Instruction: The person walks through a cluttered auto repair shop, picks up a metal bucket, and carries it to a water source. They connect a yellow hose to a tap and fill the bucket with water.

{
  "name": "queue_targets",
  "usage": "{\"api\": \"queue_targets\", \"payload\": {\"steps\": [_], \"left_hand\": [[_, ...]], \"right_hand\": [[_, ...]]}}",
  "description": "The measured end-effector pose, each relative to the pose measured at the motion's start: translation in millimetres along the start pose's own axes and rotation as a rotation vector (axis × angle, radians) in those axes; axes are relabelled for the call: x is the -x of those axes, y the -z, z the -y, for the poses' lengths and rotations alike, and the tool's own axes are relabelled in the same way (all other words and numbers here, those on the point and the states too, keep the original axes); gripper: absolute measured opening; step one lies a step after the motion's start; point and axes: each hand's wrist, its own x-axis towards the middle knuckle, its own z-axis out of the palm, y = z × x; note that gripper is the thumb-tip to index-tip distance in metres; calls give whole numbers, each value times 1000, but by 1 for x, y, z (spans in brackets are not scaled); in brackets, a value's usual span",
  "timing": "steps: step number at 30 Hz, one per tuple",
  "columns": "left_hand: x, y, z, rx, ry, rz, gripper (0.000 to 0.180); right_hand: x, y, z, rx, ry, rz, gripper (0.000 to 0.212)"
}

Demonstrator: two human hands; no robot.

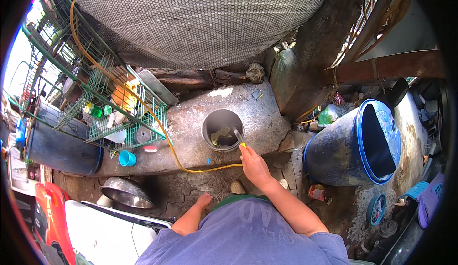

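Observation:
My right hand point(256, 168) is closed around the yellow handle of a metal-ended utensil point(238, 136). Its lower end reaches into a round, deep grey pot point(204, 132) on the concrete ledge, so its exact kind is hidden. Inside the pot lie pale greenish-yellow pieces point(220, 135) that look like leaves or peel. Low at my left side hangs my left hand point(204, 200), its fingers curled and nothing visible in them. A yellow hose point(176, 157) runs down from the wire rack and along the ledge's front, disappearing at my right forearm.
Left stands a green wire rack point(102, 102) of kitchen things, near a turquoise cup point(127, 158). A metal basin point(126, 192) lies low, behind a white panel point(102, 231). A blue-rimmed barrel point(334, 145) lies tilted at right. Bubble-textured sheeting point(205, 21) hangs ahead.

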Motion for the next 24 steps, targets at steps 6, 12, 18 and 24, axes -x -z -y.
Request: {"api": "queue_targets", "payload": {"steps": [6, 12, 18, 24], "left_hand": [[-12, 1, 19, -120, -48, 46, 35], [-12, -2, 13, -58, 10, 23, 36], [-13, 3, 12, -89, -11, 75, 33], [-13, 4, 11, -10, 36, 63, 32]], "right_hand": [[-3, 0, 5, -22, 10, -2, 39], [-2, -4, 0, 0, 4, -20, 39], [-2, -4, 2, 0, -13, -21, 39], [-2, -5, 1, 4, -14, -16, 39]]}}
